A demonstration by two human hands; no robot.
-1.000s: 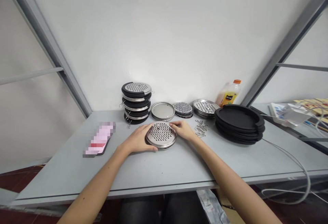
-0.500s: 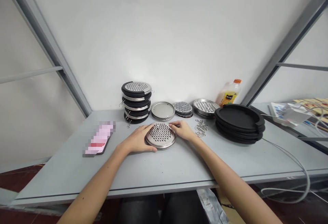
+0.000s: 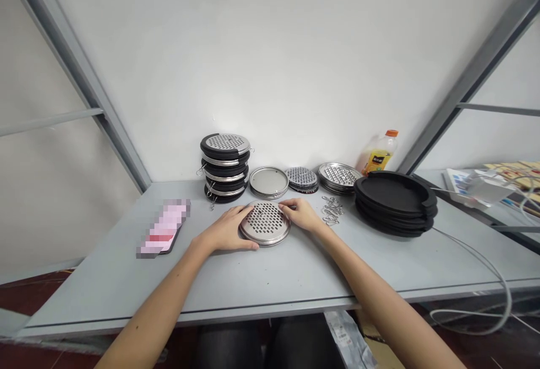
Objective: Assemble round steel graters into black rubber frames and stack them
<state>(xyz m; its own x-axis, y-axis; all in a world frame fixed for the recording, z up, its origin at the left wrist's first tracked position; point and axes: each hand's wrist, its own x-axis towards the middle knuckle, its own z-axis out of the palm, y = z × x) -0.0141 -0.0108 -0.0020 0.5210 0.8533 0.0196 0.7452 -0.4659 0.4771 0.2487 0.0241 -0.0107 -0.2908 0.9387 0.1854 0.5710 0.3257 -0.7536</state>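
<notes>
A round perforated metal disc [image 3: 265,223] lies flat on the grey table in front of me, with a stepped rim around it. Curved around its left side is my left hand [image 3: 230,231], fingers at the far left edge and thumb along the near edge. My right hand [image 3: 300,213] has its bent fingers against the upper right rim; its palm side is hidden. Just behind stands a short pile of plain metal discs [image 3: 269,182]. Thin perforated plates [image 3: 301,178] and a pile of shiny perforated discs [image 3: 338,175] sit to its right. Small metal hooks [image 3: 332,210] lie beyond my right hand.
Finished-looking black-rimmed perforated discs [image 3: 225,158] with hooks are stacked at the back left. A phone [image 3: 166,228] lies left. Black ring-shaped covers [image 3: 394,206] are piled right, near a bottle [image 3: 381,152] and a white cable [image 3: 502,284]. The table's front edge [image 3: 270,308] is near my forearms.
</notes>
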